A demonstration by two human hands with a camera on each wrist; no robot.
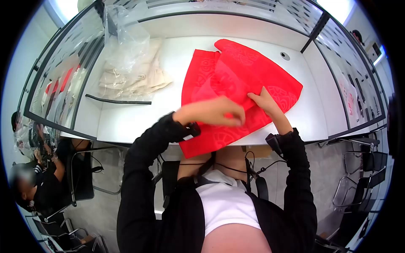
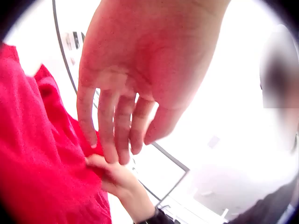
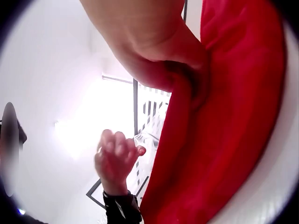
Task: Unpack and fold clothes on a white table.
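A large red cloth point(image 1: 240, 80) with round tone-on-tone patterns lies partly folded on the white desk, its near corner hanging past the front edge. My right hand point(image 1: 266, 102) grips a fold of it toward the right side; in the right wrist view the thumb and fingers close round the red fabric point(image 3: 233, 107). Blurred in the head view, my left hand point(image 1: 215, 111) hovers over the near left part of the cloth. Its fingers point(image 2: 122, 126) hang loosely spread with nothing between them in the left wrist view.
At the desk's back left lies a clear plastic bag point(image 1: 126, 33) over folded beige cloth point(image 1: 139, 76). A thin black strip point(image 1: 118, 101) rests in front of it. Framed partitions point(image 1: 59, 92) enclose the desk. Another person point(image 1: 46, 177) sits at the far left.
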